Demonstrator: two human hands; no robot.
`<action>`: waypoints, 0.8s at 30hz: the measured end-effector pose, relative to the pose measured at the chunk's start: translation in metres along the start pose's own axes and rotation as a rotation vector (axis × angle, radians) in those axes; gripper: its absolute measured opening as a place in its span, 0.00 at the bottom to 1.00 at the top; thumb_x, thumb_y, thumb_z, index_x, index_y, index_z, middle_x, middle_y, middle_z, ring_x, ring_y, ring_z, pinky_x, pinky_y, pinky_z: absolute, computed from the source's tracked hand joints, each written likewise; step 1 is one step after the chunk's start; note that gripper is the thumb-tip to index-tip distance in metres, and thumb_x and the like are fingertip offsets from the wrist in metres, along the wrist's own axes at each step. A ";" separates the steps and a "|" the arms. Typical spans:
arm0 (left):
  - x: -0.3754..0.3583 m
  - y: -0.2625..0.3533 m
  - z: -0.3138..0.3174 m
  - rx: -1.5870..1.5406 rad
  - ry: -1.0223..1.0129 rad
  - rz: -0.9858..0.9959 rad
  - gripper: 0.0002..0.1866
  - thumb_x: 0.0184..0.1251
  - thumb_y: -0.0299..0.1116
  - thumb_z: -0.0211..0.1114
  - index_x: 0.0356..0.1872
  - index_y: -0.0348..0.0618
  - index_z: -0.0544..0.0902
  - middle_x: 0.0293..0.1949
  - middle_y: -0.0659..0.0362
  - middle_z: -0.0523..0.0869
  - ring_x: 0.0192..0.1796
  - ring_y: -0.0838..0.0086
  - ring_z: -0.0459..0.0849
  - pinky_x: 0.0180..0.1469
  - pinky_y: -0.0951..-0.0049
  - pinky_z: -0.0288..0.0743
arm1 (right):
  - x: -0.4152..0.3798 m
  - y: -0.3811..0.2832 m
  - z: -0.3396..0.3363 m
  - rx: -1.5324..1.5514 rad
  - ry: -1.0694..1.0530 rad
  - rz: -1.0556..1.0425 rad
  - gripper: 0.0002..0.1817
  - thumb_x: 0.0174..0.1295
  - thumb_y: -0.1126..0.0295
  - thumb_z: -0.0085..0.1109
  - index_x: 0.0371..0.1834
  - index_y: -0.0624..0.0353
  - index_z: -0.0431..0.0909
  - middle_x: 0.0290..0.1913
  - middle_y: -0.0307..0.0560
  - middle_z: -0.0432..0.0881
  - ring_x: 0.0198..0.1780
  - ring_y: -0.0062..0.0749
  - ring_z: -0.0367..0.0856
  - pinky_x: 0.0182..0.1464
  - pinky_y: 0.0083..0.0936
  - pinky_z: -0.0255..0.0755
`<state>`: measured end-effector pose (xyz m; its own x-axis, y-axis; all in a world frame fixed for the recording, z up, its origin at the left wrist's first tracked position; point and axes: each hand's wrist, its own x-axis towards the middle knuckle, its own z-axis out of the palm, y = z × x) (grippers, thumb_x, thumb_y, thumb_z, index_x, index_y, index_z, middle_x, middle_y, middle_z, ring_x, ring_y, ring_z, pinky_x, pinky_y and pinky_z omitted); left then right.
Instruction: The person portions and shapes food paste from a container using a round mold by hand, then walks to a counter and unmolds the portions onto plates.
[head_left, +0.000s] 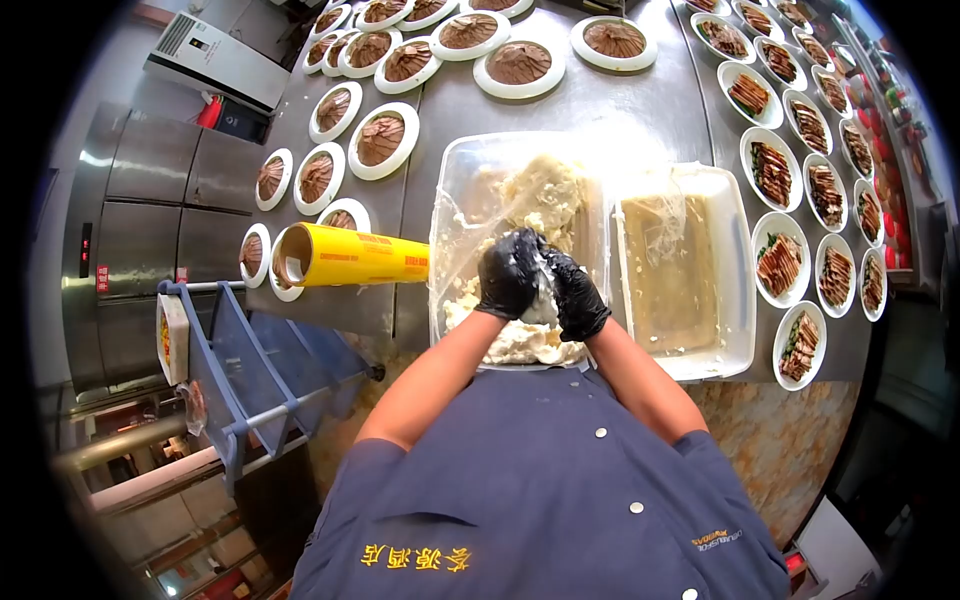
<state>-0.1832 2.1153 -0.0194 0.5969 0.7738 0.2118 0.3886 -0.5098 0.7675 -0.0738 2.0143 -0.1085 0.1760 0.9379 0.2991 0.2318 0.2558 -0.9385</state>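
Head view. Item: pale mixture [545, 195], centre of frame, heaped in the left tub [437, 225] and smeared along its walls. Item: left hand [510, 272] and right hand [575, 297], black-gloved, both in that tub, fingers curled inward and meeting about a whitish clump; whether they grip or merely press it is hidden. Tub stands at the bench's near edge, presumably so the forearms reach straight over the rim.

Item: right tub [690, 320], just beside it, residue on its floor, plastic film [668, 225] over its far side; probably kept close for short reaches. Item: yellow roll [365, 257], left of centre, its right end at the tub wall, contact uncertain.

Item: plates [382, 140], upper left; dishes [772, 170], right, likely ranged outward to spare the middle. Bench [650, 120]: widest bare steel beyond the tubs, upper centre; narrow margin between right tub and dishes; little between the tubs.
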 end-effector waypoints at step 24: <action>-0.003 -0.033 0.021 -0.795 -0.189 -0.311 0.20 0.78 0.35 0.61 0.65 0.36 0.77 0.63 0.54 0.82 0.65 0.69 0.79 0.70 0.68 0.70 | -0.001 -0.025 -0.019 0.547 0.018 0.360 0.22 0.71 0.71 0.57 0.67 0.61 0.74 0.65 0.51 0.78 0.62 0.38 0.79 0.68 0.36 0.73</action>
<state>-0.1824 2.1218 -0.0579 0.6786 0.7234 -0.1275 -0.0096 0.1823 0.9832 -0.0619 2.0028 -0.0825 0.1684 0.9843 -0.0522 -0.3636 0.0128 -0.9315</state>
